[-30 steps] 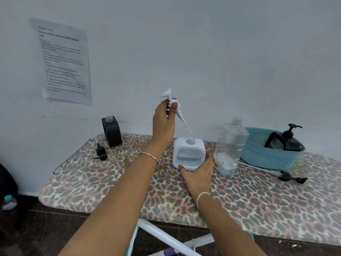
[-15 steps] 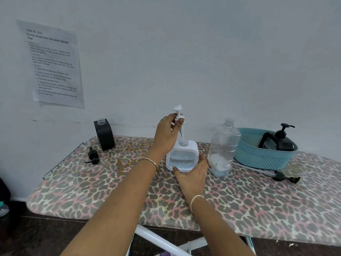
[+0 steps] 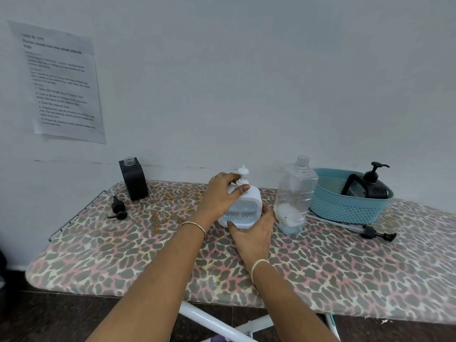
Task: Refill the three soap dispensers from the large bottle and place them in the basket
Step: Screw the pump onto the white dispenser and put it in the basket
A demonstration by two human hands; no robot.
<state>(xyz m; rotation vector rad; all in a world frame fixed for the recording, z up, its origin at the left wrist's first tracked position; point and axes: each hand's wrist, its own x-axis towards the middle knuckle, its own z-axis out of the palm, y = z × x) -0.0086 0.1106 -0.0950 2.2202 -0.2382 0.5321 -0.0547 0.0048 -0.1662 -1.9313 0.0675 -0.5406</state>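
Observation:
A white soap dispenser with bluish liquid stands mid-board. Its white pump head sits on the neck, and my left hand grips the pump's collar from the left. My right hand holds the dispenser's base from the front. The large clear bottle, uncapped and nearly empty, stands just right of it. A black dispenser with its pump on lies in the teal basket. Another black dispenser stands open at the back left, its black pump lying beside it.
The leopard-print ironing board carries everything, with a wire rack at its left end. The big bottle's long pump lies in front of the basket. A printed sheet hangs on the wall.
My left hand has lowered the white pump from above the dispenser down into its neck. My right hand has stayed on the dispenser's base.

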